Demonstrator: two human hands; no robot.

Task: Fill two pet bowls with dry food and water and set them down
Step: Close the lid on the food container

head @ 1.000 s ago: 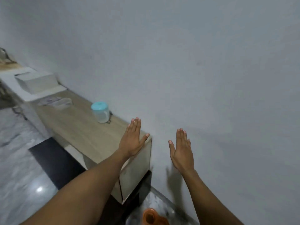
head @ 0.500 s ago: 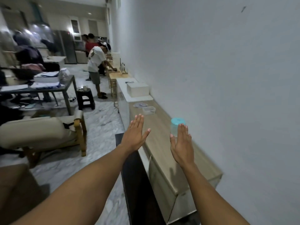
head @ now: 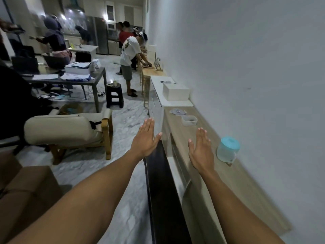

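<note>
Fingers (head: 148, 126) straight, flat, near pale woodgrain counter (head: 233, 184)

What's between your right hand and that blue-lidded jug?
Nothing but bare light-wood countertop: in the head view the right hand and the clear plastic jug with a turquoise lid are apart.

- White box (head: 175, 91) stands on the white tabletop (head: 175, 103), against the wall.
- Black stool (head: 115, 96) stands on the marble floor (head: 130, 113).
- Beige armchair (head: 61, 128) has a wooden frame.
</note>
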